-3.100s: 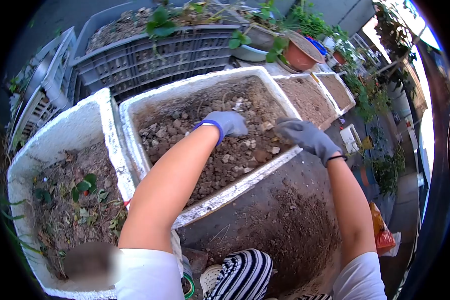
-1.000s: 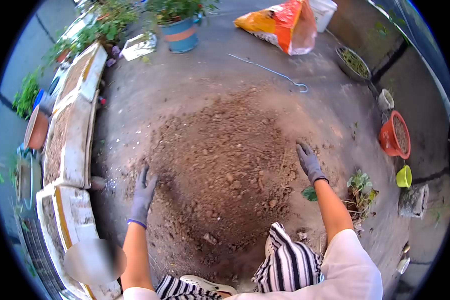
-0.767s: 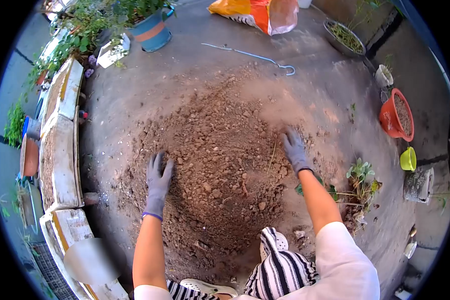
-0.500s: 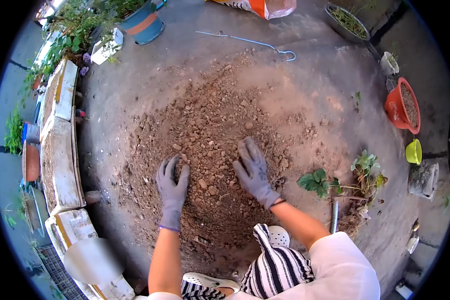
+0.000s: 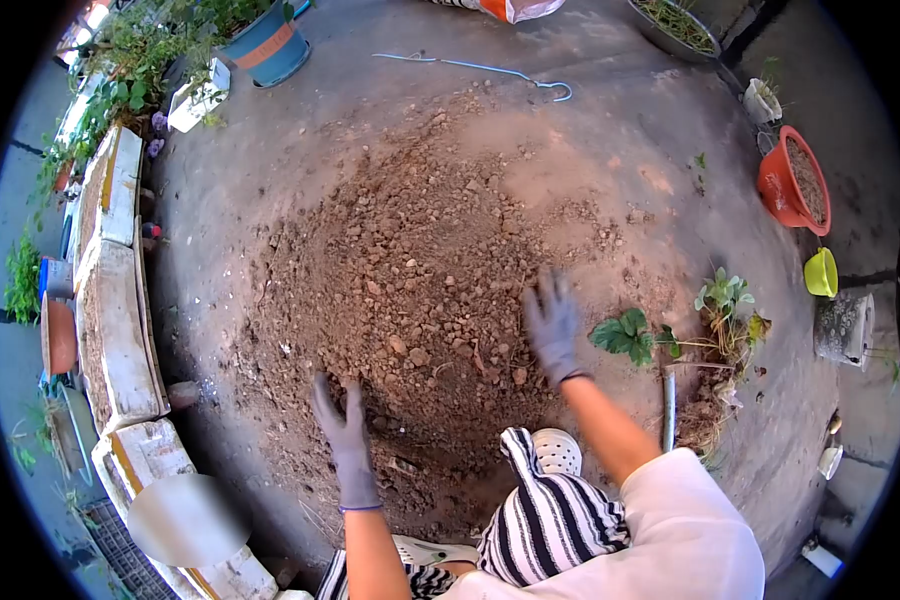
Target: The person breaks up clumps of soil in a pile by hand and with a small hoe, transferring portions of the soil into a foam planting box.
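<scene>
A broad heap of crumbly brown soil (image 5: 420, 290), full of clods, is spread over the ground in front of me. My left hand (image 5: 342, 435), in a grey glove, lies at the heap's near left part with thumb and fingers apart. On the right edge of the soil is my right hand (image 5: 553, 325), gloved alike, its fingers spread and slightly blurred. Neither hand holds anything I can see. Right of that hand lies an uprooted leafy plant (image 5: 725, 310) with a broad-leaved stem (image 5: 625, 336), beside a metal tool handle (image 5: 669, 410).
White foam planter boxes (image 5: 120, 330) line the left side. A blue pot (image 5: 270, 48) and a blue wire hook (image 5: 510, 72) lie beyond the heap. An orange pot of soil (image 5: 795, 185) and a small yellow-green pot (image 5: 821, 273) stand at right. My white clog (image 5: 557, 452) is close to the soil.
My right hand has moved right, to the soil's edge. My left hand has come nearer to me. The view has shifted slightly.
</scene>
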{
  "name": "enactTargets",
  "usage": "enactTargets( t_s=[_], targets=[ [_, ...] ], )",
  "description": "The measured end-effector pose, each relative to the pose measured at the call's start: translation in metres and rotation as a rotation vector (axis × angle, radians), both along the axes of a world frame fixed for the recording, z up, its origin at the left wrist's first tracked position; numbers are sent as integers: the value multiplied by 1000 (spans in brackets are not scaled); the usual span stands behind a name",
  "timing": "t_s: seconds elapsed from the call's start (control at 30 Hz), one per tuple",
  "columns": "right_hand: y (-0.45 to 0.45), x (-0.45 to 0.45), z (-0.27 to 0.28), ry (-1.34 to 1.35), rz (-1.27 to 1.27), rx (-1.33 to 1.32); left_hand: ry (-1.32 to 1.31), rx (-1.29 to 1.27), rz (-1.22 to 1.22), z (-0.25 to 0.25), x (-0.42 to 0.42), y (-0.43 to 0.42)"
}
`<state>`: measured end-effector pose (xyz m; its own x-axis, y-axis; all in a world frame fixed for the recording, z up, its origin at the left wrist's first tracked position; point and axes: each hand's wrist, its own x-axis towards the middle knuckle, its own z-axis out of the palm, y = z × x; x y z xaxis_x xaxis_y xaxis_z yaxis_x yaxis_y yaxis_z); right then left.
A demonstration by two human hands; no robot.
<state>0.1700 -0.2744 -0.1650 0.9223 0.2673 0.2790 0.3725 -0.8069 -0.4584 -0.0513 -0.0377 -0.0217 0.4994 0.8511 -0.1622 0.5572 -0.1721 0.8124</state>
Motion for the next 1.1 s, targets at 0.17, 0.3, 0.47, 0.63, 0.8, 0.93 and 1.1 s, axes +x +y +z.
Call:
enactTargets(
  t_s=[0.17, 0.3, 0.47, 0.63, 0.8, 0.93, 1.1],
  targets=[
    [56, -57, 78, 213, 70, 424, 68, -101, -10, -4, 8, -17],
    [107, -86, 114, 127, 84, 594, 24, -148, 31, -1, 18, -23],
    [134, -92, 138, 220, 324, 686, -423, -604, 27, 34, 37, -22],
    [111, -36, 170, 773, 606, 1040, -481, -482, 4, 49, 14, 13],
    [5, 13, 159, 1228, 103, 924, -282, -442, 357, 4, -78, 65],
    [-96, 5, 74, 1419, -64, 795, -127, -555, 633, -97, -195, 70],
    [-103, -4, 41, 1756, -65, 971, -334, -959, 658, -128, -218, 45]
  ],
)
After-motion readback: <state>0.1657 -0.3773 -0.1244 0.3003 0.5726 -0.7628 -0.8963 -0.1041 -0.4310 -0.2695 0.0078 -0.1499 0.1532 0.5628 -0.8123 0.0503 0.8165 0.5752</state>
